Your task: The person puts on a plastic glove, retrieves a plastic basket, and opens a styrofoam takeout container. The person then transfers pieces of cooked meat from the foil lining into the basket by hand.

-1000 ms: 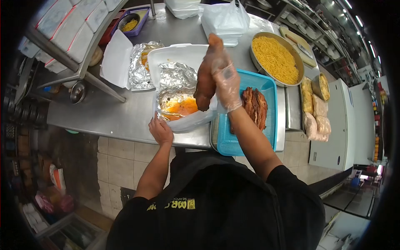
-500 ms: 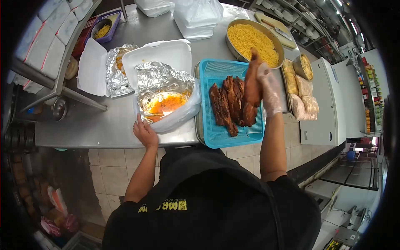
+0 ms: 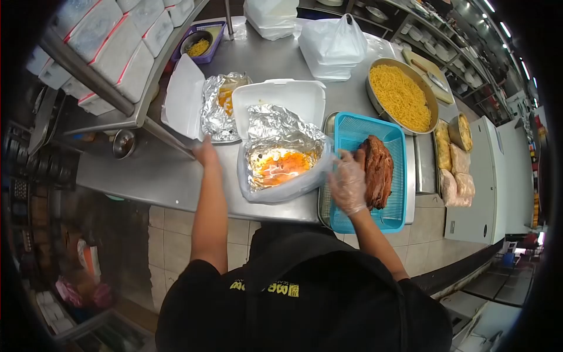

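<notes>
My left hand (image 3: 205,151), bare and smeared by motion, is by the front edge of the left foam takeaway box (image 3: 183,97), which stands open with crumpled foil (image 3: 221,120) inside. In the middle, a second open foam box (image 3: 314,101), partly wrapped in a plastic bag, holds foil (image 3: 272,123) with orange sauce in it. My right hand (image 3: 347,186), in a clear plastic glove, is over the left rim of the blue basket (image 3: 397,217). Beside it in the basket lie dark roasted meat strips (image 3: 378,173), bunched together. Blur hides whether its fingers grip anything.
A large pan of yellow noodles (image 3: 402,97) stands behind the basket. White bagged boxes (image 3: 334,50) are at the back. A knife lies on a cutting board (image 3: 431,70). Bagged food (image 3: 457,176) lies at right. A metal shelf post (image 3: 170,138) rises at left.
My right hand has let go of a meat strip and moved left to the basket's rim; the strips are now bunched together. My left hand has moved from the middle box to the left one.
</notes>
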Motion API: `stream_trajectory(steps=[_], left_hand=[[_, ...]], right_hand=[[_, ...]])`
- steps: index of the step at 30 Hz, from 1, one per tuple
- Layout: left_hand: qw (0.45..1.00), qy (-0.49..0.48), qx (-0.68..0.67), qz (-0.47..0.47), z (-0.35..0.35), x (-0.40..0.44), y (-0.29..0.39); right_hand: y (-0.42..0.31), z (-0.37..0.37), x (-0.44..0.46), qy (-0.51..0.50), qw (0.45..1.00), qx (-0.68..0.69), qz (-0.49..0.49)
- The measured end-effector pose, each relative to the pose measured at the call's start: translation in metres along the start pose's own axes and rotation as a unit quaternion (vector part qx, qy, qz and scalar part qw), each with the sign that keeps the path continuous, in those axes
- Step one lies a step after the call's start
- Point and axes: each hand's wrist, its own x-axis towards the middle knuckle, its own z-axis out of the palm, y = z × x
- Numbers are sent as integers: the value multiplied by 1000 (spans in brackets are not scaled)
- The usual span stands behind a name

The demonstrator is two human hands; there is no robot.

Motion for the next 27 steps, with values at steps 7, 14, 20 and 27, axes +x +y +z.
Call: stream_trajectory(steps=[7, 14, 20, 27], left_hand=[[991, -100, 69, 50, 24, 51, 59], [896, -267, 139, 328, -3, 0, 45], [896, -401, -77, -174, 9, 26, 80], [833, -451, -35, -319, 73, 21, 76]], right_hand=[[-16, 34, -3, -43, 997, 28, -50], [-5, 33, -6, -84, 994, 30, -55], [-2, 34, -5, -43, 994, 27, -95], [-4, 32, -3, -59, 995, 16, -80]])
